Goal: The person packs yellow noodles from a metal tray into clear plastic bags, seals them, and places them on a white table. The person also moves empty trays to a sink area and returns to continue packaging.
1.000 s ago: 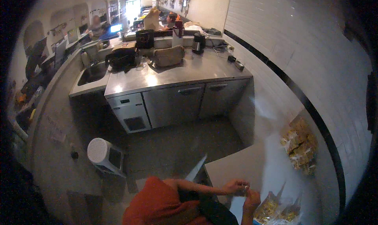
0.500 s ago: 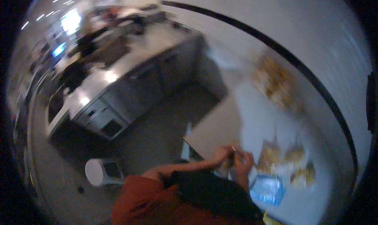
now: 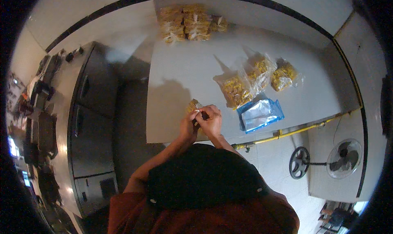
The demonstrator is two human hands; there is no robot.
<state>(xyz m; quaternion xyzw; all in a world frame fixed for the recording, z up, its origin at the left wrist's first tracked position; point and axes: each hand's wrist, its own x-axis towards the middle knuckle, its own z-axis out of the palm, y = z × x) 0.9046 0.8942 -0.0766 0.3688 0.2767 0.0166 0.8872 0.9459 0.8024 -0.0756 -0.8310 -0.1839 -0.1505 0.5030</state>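
Note:
Close to the table's near edge, my left hand and my right hand come together over a small clear plastic bag of yellow food pieces. Both are closed, with the fingertips pinching the gathered top of this bag. My fingers hide much of the bag, and I cannot tell whether it is tied. Right of my hands lies a blue-and-clear plastic packet. Just beyond it, filled bags of yellow pieces stand close together, with another filled bag a little farther right.
Many filled bags are stacked in a pile at the back of the pale table. A steel counter with dark doors runs along the left. A yellow pipe passes along the table's near right edge, by a fan.
The view has swung to the right and lost its blur, so the table now lies in front. My hands stay together, pinching the bag's top.

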